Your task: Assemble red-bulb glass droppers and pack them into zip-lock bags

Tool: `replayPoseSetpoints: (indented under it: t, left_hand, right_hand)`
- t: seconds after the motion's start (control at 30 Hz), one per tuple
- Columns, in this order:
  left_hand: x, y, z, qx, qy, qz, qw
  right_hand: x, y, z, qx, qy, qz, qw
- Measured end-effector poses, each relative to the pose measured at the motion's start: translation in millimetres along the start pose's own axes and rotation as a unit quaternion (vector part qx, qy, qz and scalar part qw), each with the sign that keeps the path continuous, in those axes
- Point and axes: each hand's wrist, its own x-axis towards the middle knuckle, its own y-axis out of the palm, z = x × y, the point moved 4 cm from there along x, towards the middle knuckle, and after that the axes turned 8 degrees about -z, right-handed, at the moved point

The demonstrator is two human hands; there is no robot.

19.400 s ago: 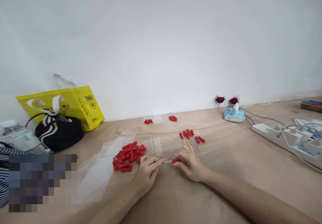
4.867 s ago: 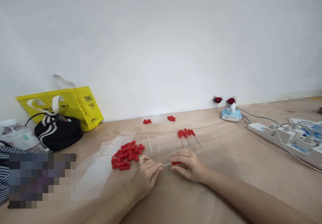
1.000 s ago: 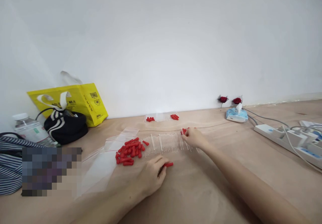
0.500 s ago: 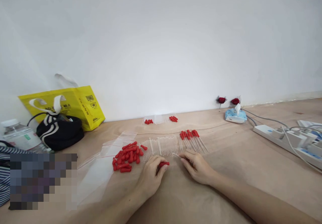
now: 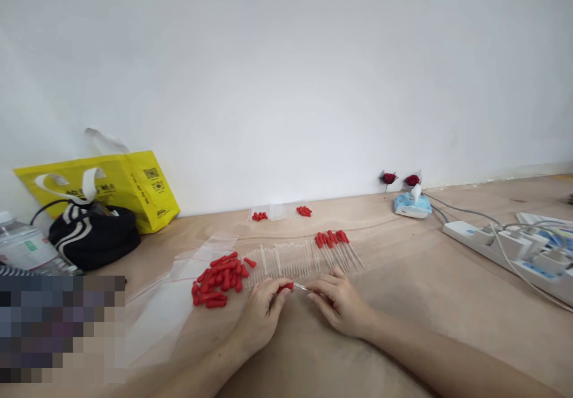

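- The left hand (image 5: 264, 311) pinches a red dropper bulb (image 5: 286, 287) just over the desk (image 5: 403, 308).
- The right hand (image 5: 336, 302) grips a clear dropper tube (image 5: 301, 288), its end at the bulb.
- Beyond, bare tubes (image 5: 286, 258) lie between loose bulbs (image 5: 219, 280) and red-capped droppers (image 5: 332, 240).

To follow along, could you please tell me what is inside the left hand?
A red cap shows partly in the left hand; the rest of it is covered.
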Motion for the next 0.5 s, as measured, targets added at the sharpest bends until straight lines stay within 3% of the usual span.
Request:
replayPoseSetpoints:
  t: [0.3, 0.5]
  left_hand:
    - [0.1, -0.4, 4.4, -0.021, -0.012, -0.022, 0.999]
    - [-1.1, -1.9, -2.8, 0.031, 0.053, -0.012, 0.998]
  right_hand:
    - [-0.1, 2.7, 6.9, -0.008, -0.011, 0.009, 1.0]
    - [1.5, 0.1, 5.0, -0.025, -0.046, 0.037, 0.998]
